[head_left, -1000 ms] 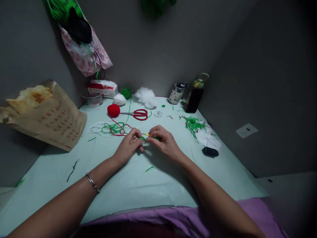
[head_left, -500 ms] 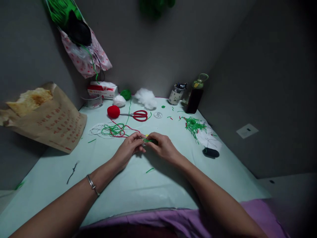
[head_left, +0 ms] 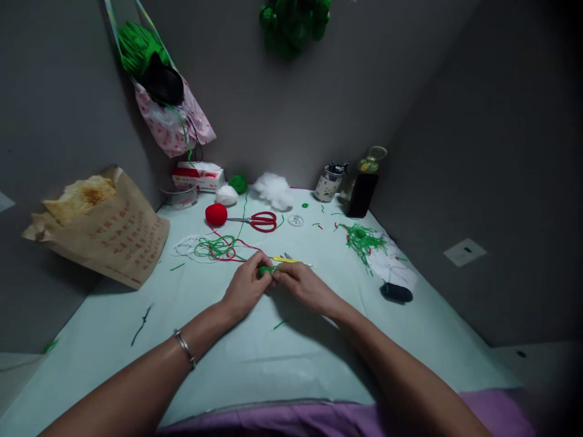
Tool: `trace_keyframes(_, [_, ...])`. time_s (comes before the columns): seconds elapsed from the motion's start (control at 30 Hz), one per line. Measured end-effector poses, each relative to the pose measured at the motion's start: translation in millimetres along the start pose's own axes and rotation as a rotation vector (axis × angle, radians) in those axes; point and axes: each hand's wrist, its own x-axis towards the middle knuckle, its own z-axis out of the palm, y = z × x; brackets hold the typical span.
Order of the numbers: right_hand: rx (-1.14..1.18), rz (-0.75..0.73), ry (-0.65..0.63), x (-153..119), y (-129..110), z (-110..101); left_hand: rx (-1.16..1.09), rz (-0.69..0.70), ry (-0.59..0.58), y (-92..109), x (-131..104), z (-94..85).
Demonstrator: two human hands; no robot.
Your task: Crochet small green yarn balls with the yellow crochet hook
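Near the middle of the table, my left hand (head_left: 248,284) is closed around a small green yarn piece (head_left: 265,271), part of which is covered by the fingers. My right hand (head_left: 304,285) meets it from the right, thumb and finger pinched at that piece's edge; what lies between those fingertips is too small to make out. Just beyond the hands lies a yellow-handled tool (head_left: 286,260) with a thin metal tip. Loose green yarn (head_left: 216,247) lies tangled with red and white strands to the left of the fingers.
Red-handled scissors (head_left: 263,222) lie beside a red yarn ball (head_left: 216,214). White stuffing (head_left: 274,189) sits at the back wall. A paper bag with flatbread (head_left: 109,237) stands left; green yarn scraps (head_left: 364,238), a dark cylindrical item (head_left: 396,292) and a bottle (head_left: 363,188) are right.
The view has tilted and shifted slightly. My left hand has curled more around the green piece, and my right fingers have drawn in to its edge. More of the yellow-handled tool shows.
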Motion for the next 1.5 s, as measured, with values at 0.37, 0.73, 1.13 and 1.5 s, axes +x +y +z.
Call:
trace_keyframes(0.37, [-0.007, 0.038, 0.141, -4.5, -1.0, 0.6, -0.064, -0.014, -0.119, 19.5, -3.2, -13.0])
trace_keyframes(0.73, [-0.016, -0.015, 0.142, -5.0, -7.0, 10.7, 0.008, 0.09, 0.019, 8.3, 1.2, -5.9])
trace_keyframes(1.13, [-0.279, -0.238, 0.235, -19.0, -17.3, 18.0, -0.218, 0.047, 0.054, 24.2, -15.0, 8.0])
trace_keyframes(1.5, [-0.352, -0.233, 0.258, -17.1, -9.5, 30.7, -0.13, 0.043, 0.028, 28.1, -9.7, 9.2])
